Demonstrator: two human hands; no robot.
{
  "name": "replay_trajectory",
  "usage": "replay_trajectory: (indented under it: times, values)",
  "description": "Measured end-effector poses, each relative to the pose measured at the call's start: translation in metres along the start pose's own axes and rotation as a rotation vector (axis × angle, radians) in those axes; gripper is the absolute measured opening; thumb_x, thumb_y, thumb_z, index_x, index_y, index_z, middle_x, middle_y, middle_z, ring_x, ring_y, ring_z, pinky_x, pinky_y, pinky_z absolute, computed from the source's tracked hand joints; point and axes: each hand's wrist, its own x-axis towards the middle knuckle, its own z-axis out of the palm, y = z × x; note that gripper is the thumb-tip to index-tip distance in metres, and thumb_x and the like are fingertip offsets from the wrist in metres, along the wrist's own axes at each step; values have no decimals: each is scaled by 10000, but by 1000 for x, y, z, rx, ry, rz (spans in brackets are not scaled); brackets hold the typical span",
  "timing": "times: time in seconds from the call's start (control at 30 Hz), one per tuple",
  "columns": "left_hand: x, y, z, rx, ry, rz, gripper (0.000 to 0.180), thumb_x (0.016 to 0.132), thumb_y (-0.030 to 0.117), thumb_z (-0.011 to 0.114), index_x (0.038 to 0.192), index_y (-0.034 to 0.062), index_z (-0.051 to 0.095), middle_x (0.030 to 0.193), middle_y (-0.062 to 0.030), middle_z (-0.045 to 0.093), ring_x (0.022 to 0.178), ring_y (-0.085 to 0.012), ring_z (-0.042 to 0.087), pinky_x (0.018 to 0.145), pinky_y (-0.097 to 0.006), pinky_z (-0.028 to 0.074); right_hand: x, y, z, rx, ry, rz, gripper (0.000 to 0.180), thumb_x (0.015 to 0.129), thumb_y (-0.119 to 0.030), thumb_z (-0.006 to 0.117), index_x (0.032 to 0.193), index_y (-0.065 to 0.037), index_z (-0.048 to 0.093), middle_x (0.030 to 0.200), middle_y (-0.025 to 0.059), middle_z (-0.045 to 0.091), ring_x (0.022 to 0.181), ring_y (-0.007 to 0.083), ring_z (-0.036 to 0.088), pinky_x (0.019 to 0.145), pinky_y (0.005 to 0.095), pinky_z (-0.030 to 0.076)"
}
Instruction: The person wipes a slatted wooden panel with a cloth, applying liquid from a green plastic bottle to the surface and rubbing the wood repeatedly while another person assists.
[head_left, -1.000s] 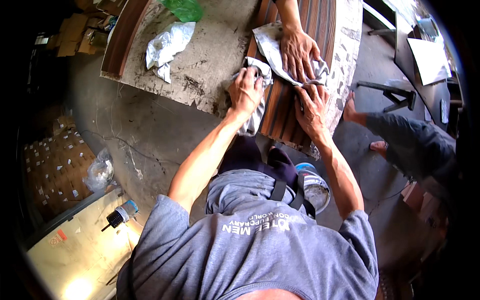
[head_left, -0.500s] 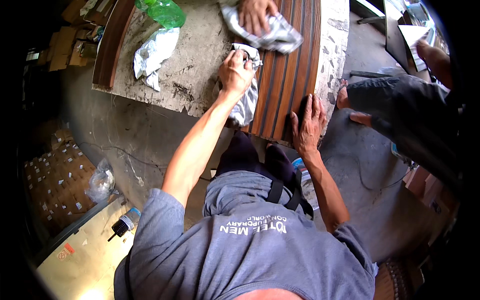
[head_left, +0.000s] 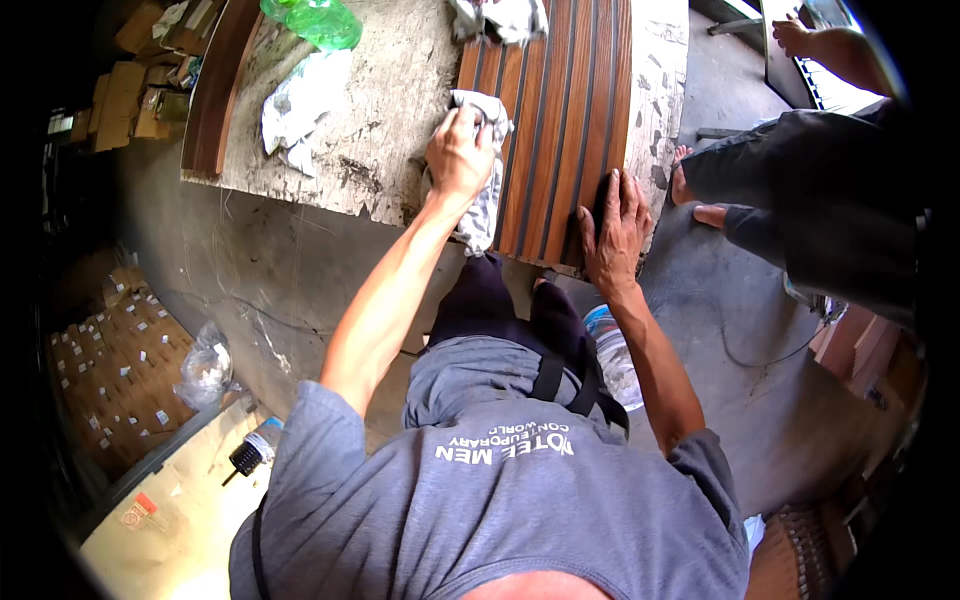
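My left hand (head_left: 462, 155) is closed on a crumpled grey-white rag (head_left: 484, 215), pressed along the left edge of a brown slatted wood panel (head_left: 568, 120). Dark grooves run the length of that panel. Spread flat, my right hand (head_left: 614, 235) rests on its near right corner with nothing in the grip. A second rag (head_left: 508, 18) lies at the far part of the panel, cut off by the top of the view; no hand shows on it.
The panel sits on a worn, paint-spotted table (head_left: 385, 120). Left on it are a white crumpled cloth (head_left: 300, 105), a green plastic bottle (head_left: 318, 22) and a dark wood strip (head_left: 215, 110). A person's legs (head_left: 770, 185) are at the right. A bucket (head_left: 612, 350) stands below.
The co-worker's hand has gone out of view at the top, and its rag has moved farther away. My left hand stays on its rag, shifted only slightly; my right hand stays on the panel.
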Motion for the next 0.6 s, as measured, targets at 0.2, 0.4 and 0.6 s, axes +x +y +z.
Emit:
replay_trajectory:
  times: [0.2,0.4,0.6]
  values:
    - [-79,-3,-34,-35,-84,67,116,805,42,677,907,23,625,872,-157,654,770,-329,660,686,-408,529,2,0,1,-8,-14,28,702,909,-328,623,1465,7,355,1448,222,389,1359,380,336,1097,493,258]
    - [37,-14,29,40,24,40,69,860,73,651,864,57,584,807,-93,640,657,-189,601,557,-347,504,3,2,2,-34,21,0,698,912,-325,626,1471,-5,355,1450,222,385,1359,375,336,1096,490,258]
    - [-70,-16,-26,-32,-82,142,118,831,46,660,940,49,613,852,-128,647,772,-318,659,673,-394,531,5,3,2,-17,-23,33,700,911,-323,628,1470,-2,356,1453,218,385,1363,375,334,1096,487,257]
